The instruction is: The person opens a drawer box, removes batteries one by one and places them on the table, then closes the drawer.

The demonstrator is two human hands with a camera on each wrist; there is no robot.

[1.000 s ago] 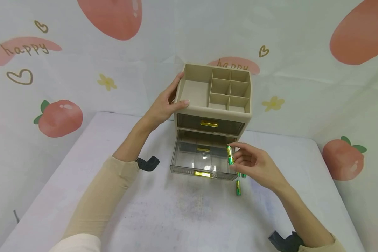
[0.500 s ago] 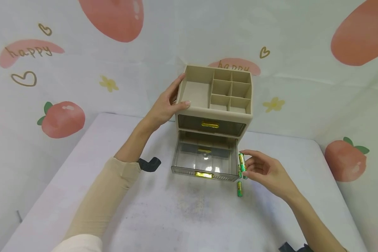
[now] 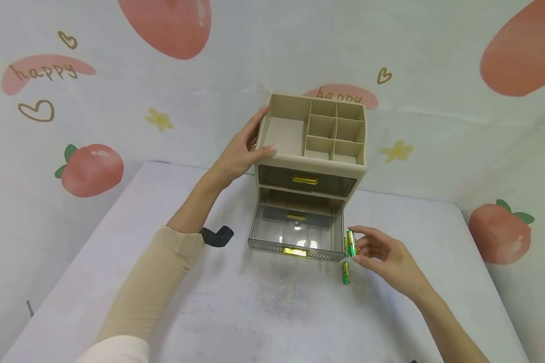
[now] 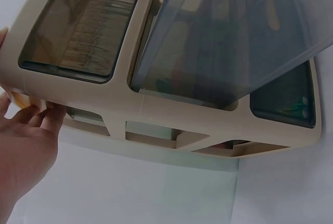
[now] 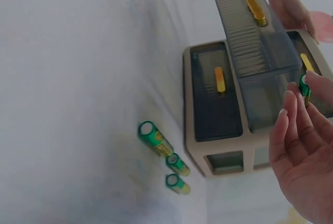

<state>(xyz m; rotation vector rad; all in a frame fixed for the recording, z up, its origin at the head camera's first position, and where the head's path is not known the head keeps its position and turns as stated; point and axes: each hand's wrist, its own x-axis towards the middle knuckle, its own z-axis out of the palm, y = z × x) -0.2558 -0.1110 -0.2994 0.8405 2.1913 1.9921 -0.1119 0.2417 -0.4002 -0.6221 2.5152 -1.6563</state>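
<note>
A beige desk organizer (image 3: 311,160) stands at the back of the table, its middle clear drawer (image 3: 295,229) pulled out, with nothing seen in it. My left hand (image 3: 238,154) holds the organizer's upper left side, thumb on the top rim. In the left wrist view, the fingers (image 4: 52,117) curl at a side opening. My right hand (image 3: 388,257) pinches a green battery (image 3: 351,243) between thumb and fingertips, just right of the drawer. In the right wrist view, the held battery (image 5: 305,88) shows between the fingers. Three loose batteries (image 5: 155,136) lie on the table beside the organizer.
The organizer's top has one large compartment (image 3: 285,135) and several small ones. An upper drawer (image 3: 306,181) with a gold handle is closed, as is the lowest drawer (image 5: 216,91). A white patterned cloth (image 3: 236,65) hangs behind the table (image 3: 236,307).
My right hand has moved right and down with the battery, from over the drawer's right edge to outside it. The left hand keeps its hold on the organizer.
</note>
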